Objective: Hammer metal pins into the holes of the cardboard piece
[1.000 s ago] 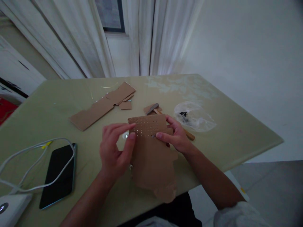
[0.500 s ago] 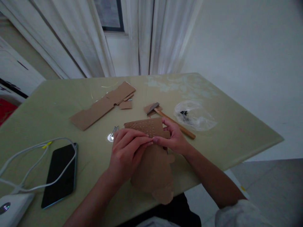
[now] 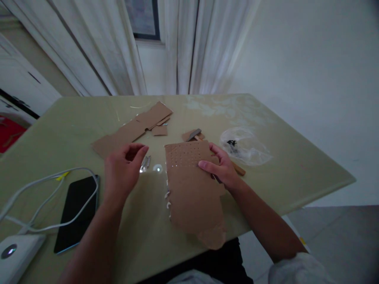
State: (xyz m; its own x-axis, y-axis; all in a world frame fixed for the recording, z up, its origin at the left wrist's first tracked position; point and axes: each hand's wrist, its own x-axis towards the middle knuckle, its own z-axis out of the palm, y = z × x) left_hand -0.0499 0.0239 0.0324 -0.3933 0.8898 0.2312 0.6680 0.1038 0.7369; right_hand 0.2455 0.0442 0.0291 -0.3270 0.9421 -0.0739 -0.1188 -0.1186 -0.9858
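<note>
Two hands over a green table (image 3: 281,165), dim light. Far left: white cable (image 3: 35,193) looped across a dark phone (image 3: 77,213), a white device (image 3: 14,254) at the near corner. Left hand (image 3: 122,173) hovers above the tabletop, fingers loosely curled and spread, gripping nothing. Just right of its fingertips and a little beyond them lie a few nails (image 3: 145,162), shafts side by side and pointing roughly away from the person, with a small bright glint beside them. Left hand is clearly the nearer one to the nails; the right is well apart, across the card. Behind, flat cardboard scraps (image 3: 133,128). Centre: perforated card (image 3: 191,181), rows of small holes near its far end, long axis running away from the person, near end torn and hanging past the table edge. Right hand (image 3: 222,169) pinches the card's right edge, thumb on top, fingers under. Hammer (image 3: 197,135) lies just beyond, head showing above the card, handle running right behind the hand. Further right, a clear plastic bag (image 3: 245,148) with small dark bits inside.
</note>
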